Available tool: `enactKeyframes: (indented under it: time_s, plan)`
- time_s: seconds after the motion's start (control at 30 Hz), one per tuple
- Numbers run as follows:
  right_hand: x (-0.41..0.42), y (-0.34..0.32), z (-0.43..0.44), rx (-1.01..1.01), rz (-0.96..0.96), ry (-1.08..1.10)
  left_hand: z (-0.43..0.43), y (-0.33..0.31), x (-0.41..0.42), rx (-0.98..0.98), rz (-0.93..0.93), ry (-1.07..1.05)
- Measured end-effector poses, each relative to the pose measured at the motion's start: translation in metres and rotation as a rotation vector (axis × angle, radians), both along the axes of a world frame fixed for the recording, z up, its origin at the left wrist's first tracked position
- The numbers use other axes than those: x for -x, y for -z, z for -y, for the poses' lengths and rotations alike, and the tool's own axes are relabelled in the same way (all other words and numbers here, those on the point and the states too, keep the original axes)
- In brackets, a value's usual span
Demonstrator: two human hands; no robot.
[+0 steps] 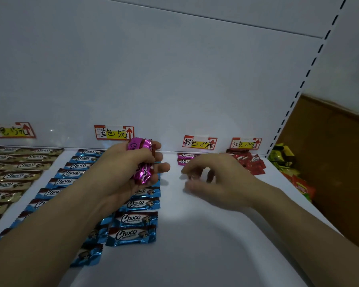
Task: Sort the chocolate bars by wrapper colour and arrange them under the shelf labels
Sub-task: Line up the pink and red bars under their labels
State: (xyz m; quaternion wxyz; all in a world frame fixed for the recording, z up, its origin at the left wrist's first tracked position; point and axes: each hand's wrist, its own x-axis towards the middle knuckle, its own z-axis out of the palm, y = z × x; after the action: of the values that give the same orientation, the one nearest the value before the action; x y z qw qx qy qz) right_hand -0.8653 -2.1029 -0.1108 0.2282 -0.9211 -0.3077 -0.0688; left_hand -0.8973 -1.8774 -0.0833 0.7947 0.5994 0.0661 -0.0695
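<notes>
1. My left hand [131, 168] grips a bunch of pink bars [142, 162] above the blue rows [133, 204], their long axes running 12 to 6 o'clock.
2. My right hand [214, 179], at its 3 o'clock, is blurred, loosely curled and empty.
3. Two shelved bars [187, 158] lie 9-to-3 beneath the pink label [199, 142].

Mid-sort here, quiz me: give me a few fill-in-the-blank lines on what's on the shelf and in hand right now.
1. The left hand grips a bunch of bars in ____ wrappers.
2. The blue bars lie under the ____ label from the left.
3. The pile under the rightmost label has ____ wrappers.
4. The gold bars lie at the far ____ of the shelf.

Missing words: pink; second; red; left.
</notes>
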Motion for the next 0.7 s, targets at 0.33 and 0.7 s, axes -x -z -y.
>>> enactKeyframes:
  time_s: [0.33, 0.7]
  plan:
    - [-0.017, 0.021, 0.015, 0.034, 0.098, 0.019, 0.0, -0.007, 0.004, 0.206, -0.086, -0.066]
    - [-0.01, 0.034, 0.001, 0.066, 0.176, 0.142, -0.003, -0.006, 0.003, 0.286, -0.099, -0.118]
